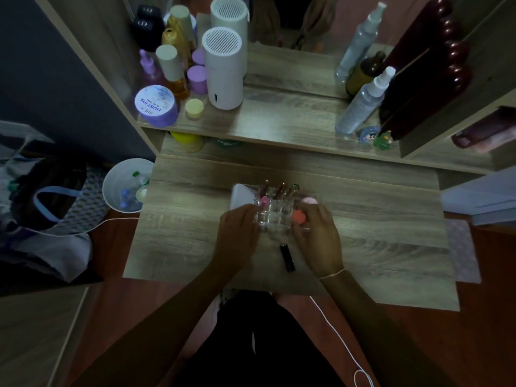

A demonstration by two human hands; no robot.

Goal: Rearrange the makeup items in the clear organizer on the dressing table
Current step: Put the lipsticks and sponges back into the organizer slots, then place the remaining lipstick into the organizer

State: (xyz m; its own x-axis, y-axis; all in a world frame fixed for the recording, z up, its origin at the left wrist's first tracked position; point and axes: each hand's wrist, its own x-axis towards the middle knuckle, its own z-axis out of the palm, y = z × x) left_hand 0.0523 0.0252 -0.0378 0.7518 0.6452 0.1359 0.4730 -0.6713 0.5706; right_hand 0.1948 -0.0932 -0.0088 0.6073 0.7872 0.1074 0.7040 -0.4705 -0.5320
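The clear organizer [275, 212] stands in the middle of the wooden dressing table [195, 219]. It holds a pink-capped item [264, 201], several slim brown tubes [282, 189], a pale pink round item [310, 200] and an orange-red round item [299, 216]. A white box [243, 196] sits against its left side. My left hand [237, 236] grips the organizer's left front corner. My right hand [318, 236] holds its right front side, fingers beside the orange-red item. A black lipstick tube [287, 257] lies on the table between my wrists.
The upper shelf [279, 118] carries a purple jar [157, 105], a white cylinder device [223, 68], bottles and spray bottles [363, 101], with a mirror behind. A white bin [125, 185] and bags sit on the floor to the left. A white cord [340, 333] trails by my right arm.
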